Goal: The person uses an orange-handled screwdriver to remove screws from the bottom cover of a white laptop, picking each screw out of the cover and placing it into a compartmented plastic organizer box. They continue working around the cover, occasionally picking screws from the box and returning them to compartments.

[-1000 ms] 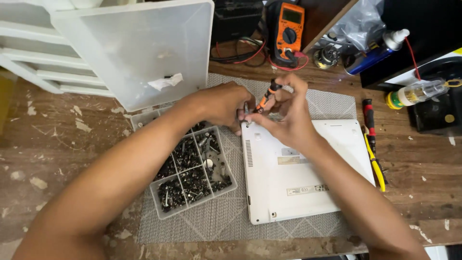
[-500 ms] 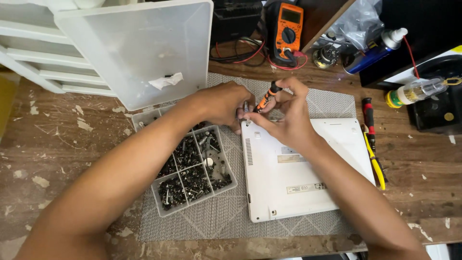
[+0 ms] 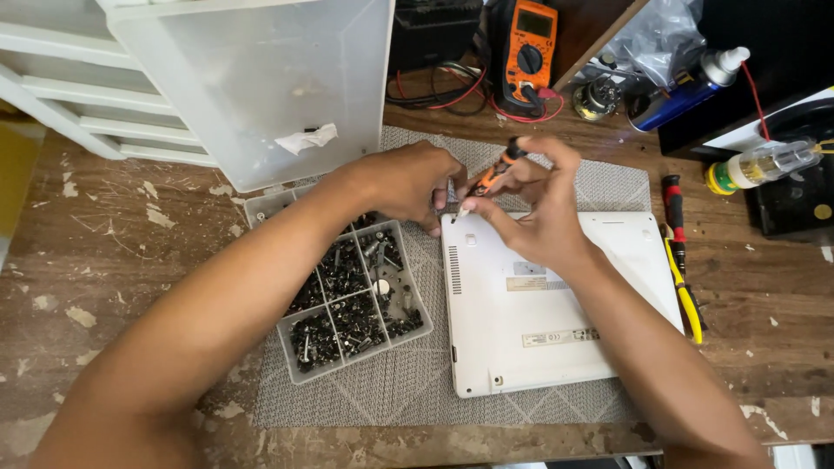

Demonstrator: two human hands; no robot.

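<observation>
Workbench mat point(image 3: 417, 382): white upturned laptop point(image 3: 556, 313), orange screwdriver point(image 3: 493, 176).

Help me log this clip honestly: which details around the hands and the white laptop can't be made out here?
Head view only:
- Tip of the orange-handled screwdriver: hidden between the left hand and right hand; any screw there is too small.
- White upturned laptop: its top-left corner is covered by the fingers.
- Clear compartment box of dark screws: left part hidden by the left forearm.
- Orange multimeter: top cut off by the frame edge.
</observation>
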